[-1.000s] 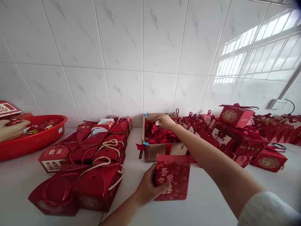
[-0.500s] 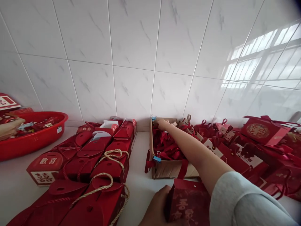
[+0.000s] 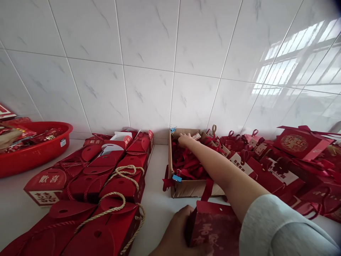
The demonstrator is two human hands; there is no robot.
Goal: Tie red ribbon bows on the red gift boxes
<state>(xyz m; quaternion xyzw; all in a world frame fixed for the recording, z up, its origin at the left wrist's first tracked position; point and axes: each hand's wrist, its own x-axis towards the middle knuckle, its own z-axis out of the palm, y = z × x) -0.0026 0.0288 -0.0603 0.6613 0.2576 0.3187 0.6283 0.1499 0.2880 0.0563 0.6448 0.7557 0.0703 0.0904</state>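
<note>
My left hand (image 3: pixel 174 233) is closed on the side of a red gift box (image 3: pixel 217 229) with pale printed characters, at the bottom of the view. My right arm stretches across above that box. At its end, my right hand (image 3: pixel 184 140) is down in a cardboard box (image 3: pixel 188 189) heaped with dark red ribbons (image 3: pixel 188 163). Its fingers are curled among the ribbons near the far left corner. The fingertips are hidden, so what they pinch cannot be made out. Blue binder clips (image 3: pixel 177 178) grip the cardboard box's left corners.
Rows of red boxes with cord handles (image 3: pixel 117 183) stand to the left. Beyond them is a red plastic basin (image 3: pixel 39 156) holding packets. Red boxes with ribbon loops (image 3: pixel 266 174) crowd the right side. A white tiled wall (image 3: pixel 149 96) rises behind everything.
The view has shifted slightly, and things on the surface sit a little higher and further left. Both hands keep their places, the left on the gift box, the right among the ribbons.
</note>
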